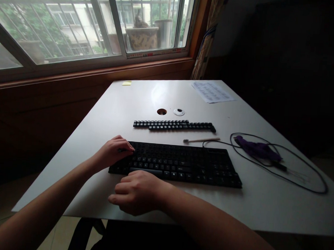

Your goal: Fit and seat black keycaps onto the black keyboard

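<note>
A black keyboard lies on the white table in front of me. My left hand rests on the keyboard's upper left corner, fingers curled down over the keys there. My right hand sits on the table just in front of the keyboard's left part, fingers curled under in a loose fist; what it holds, if anything, is hidden. Behind the keyboard, rows of removed black keycaps are laid out in a strip. A small brush lies between the keycaps and the keyboard.
The keyboard's cable loops over the table's right side around a purple cloth. A cable hole and its white cap lie mid-table. A printed sheet and yellow note lie at the far edge, below the window.
</note>
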The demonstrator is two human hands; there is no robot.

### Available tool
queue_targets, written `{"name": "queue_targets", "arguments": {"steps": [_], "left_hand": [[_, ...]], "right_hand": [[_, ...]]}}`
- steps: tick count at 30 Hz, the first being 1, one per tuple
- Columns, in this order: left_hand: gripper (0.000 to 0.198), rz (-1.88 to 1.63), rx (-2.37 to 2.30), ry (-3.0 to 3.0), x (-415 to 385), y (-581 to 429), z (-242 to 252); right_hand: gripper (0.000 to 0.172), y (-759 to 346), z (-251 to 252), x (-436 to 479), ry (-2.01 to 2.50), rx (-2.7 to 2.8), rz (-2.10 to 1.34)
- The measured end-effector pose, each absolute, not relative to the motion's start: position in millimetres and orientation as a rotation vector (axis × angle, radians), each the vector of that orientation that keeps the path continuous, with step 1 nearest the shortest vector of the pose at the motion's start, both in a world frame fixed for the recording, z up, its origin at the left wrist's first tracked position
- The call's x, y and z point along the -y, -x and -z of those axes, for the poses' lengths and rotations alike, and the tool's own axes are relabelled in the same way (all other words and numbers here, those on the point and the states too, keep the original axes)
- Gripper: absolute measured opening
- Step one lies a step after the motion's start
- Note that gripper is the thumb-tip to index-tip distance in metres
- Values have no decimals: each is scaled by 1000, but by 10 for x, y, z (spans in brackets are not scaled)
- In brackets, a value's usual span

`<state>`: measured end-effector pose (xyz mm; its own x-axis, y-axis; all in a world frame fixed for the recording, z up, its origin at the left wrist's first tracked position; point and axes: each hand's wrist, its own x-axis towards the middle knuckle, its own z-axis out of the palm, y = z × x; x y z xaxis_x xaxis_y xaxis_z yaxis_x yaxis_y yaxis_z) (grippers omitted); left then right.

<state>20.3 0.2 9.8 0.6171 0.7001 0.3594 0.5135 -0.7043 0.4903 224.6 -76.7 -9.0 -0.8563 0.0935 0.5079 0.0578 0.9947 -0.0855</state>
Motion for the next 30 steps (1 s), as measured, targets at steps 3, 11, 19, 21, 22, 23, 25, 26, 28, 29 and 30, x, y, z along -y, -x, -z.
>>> {"name": "queue_targets", "arguments": {"steps": [3,11,19,21,22,23,25,26,28,29,30], "left_hand": [[6,-771,-951,-2512,6,-196,-93],[15,-635,-954,-2674,76,-235,-158],[15,-672,-942,-2693,138,-172,-150],[16,-722,-970,-2671,150,-144,-126],[16,-740,-979,-2663,154,-134,-115],[16,-747,-985,-2659,156,-127,-106],[16,-745,-980,-2662,152,-125,-99],[17,-738,-970,-2669,146,-129,-101],[18,-703,-951,-2692,128,-146,-117],[20,-671,-942,-2707,116,-157,-129],[20,-643,-934,-2726,103,-170,-144]], "right_hand": [[19,-2251,85,769,101,2606,-90],[18,-2235,99,753,90,2595,-101],[18,-2244,92,766,114,2618,-108],[17,-2244,89,770,126,2625,-112],[16,-2244,87,772,130,2628,-117],[15,-2244,85,773,132,2635,-122],[14,-2245,81,774,133,2650,-129],[14,-2246,80,775,134,2660,-131],[14,-2245,80,775,136,2676,-134],[13,-2244,81,774,136,2679,-136],[13,-2243,82,773,136,2680,-137]]}}
